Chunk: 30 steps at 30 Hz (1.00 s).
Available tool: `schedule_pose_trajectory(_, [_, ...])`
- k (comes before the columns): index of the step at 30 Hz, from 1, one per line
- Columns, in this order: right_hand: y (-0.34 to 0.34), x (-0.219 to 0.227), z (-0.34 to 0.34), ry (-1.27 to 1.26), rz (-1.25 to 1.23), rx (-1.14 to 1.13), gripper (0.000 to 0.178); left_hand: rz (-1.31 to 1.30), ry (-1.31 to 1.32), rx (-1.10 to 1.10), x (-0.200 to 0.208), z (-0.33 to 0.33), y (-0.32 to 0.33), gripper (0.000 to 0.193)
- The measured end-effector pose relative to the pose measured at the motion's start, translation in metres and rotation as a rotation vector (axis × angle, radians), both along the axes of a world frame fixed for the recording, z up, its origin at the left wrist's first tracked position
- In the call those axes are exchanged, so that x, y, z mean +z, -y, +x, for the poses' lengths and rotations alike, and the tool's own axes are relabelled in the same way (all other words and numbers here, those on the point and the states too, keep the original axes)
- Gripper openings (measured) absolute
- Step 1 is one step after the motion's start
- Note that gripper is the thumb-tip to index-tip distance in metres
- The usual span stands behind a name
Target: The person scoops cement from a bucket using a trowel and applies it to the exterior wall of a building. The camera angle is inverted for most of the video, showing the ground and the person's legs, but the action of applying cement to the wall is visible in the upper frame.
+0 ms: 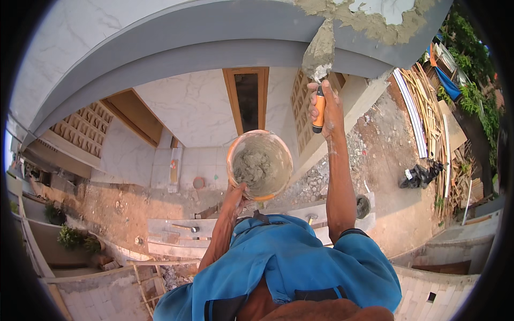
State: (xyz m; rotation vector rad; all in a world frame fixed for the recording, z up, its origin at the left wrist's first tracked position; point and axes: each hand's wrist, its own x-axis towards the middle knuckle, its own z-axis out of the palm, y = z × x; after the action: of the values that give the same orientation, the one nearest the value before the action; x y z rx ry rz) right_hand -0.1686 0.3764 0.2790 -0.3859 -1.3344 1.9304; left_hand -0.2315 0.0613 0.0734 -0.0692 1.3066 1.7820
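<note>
Right arm stretched out well ahead of the torso, forearm [341, 184] near straight in line with the wrist; right hand [331, 109] closed in a grip, fingers curled in from the left, thumb laid forward. Left arm tucked closer in, forearm [217, 241] slanting forward and inward, left hand [234, 199] clamped just ahead of the waist, thumb on top, most fingers hidden. Hands well apart, right one farther out.

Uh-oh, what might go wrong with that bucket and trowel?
Only the left grip holds the bucket, so it might tip and spill mortar. The trowel, raised in the right grip, has mortar on it; clumps could drop. The hammer-like tool lying on the planks below might get knocked off.
</note>
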Motion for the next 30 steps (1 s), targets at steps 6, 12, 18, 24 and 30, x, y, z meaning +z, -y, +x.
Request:
schedule_pose_trajectory(6, [0.005,0.029,0.015,0.221,0.311,-0.227,0.054,0.012,-0.02,-0.051,0.001,0.001,-0.004,0.052])
schedule_pose_trajectory(12, [-0.041,0.038,0.004,0.396,0.737,-0.56,0.052,0.026,0.04,-0.029,-0.003,0.005,-0.002,0.051])
schedule_pose_trajectory(18, [-0.087,0.033,0.053,0.385,0.527,-0.561,0.055,-0.033,0.023,-0.043,-0.015,0.003,-0.004,0.042])
schedule_pose_trajectory(24, [-0.09,0.025,0.053,0.317,0.435,-0.576,0.057,-0.014,0.07,-0.027,-0.029,0.001,0.001,0.047])
schedule_pose_trajectory(30, [-0.063,-0.024,0.079,0.235,0.245,-0.554,0.052,-0.042,0.012,0.071,0.013,0.021,-0.003,0.052])
